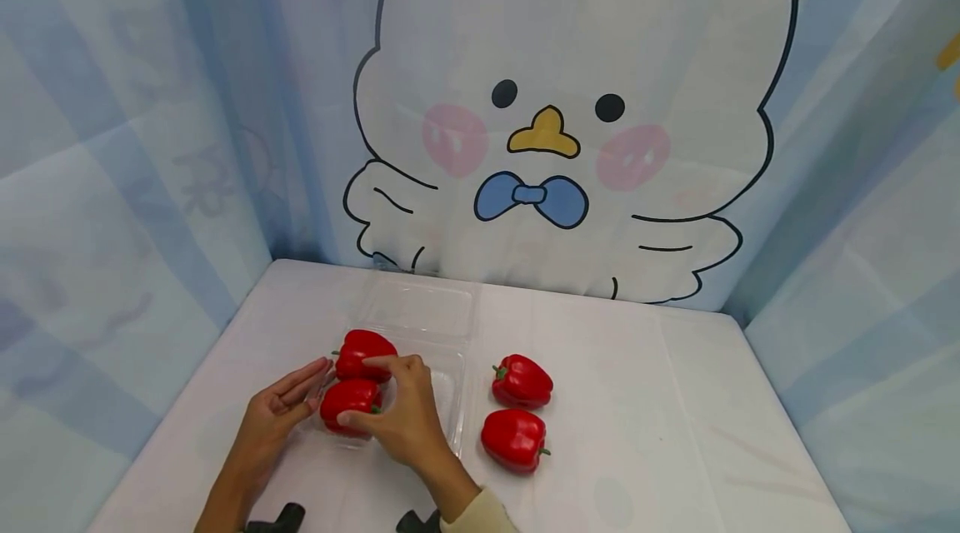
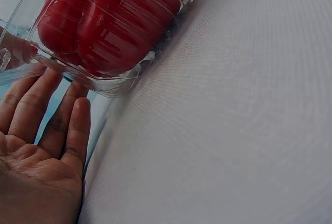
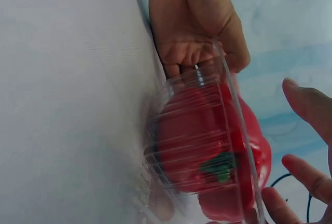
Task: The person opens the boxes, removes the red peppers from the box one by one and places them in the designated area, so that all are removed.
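Observation:
A clear plastic clamshell box [image 1: 447, 379] lies unfolded on the table, with two red bell peppers side by side in its near tray. My left hand [image 1: 272, 412] pinches the tray's left rim, thumb over the edge and fingers along the outer wall. Above the peppers is my right hand [image 1: 408, 412], its thumb over the near pepper [image 1: 347, 401] and a finger over the far pepper [image 1: 360, 347]. In the right wrist view, the right fingers [image 3: 308, 177] are spread, with the thumb apart from the peppers. Through the ribbed wall shows a green stem [image 3: 220, 166].
Right of the box lie two more red bell peppers, one farther back [image 1: 522, 381] and one nearer [image 1: 513, 440]. The box's lid [image 1: 420, 306] reaches toward the back of the white table [image 1: 660, 433]. Printed curtains [image 1: 300, 100] surround the back and sides.

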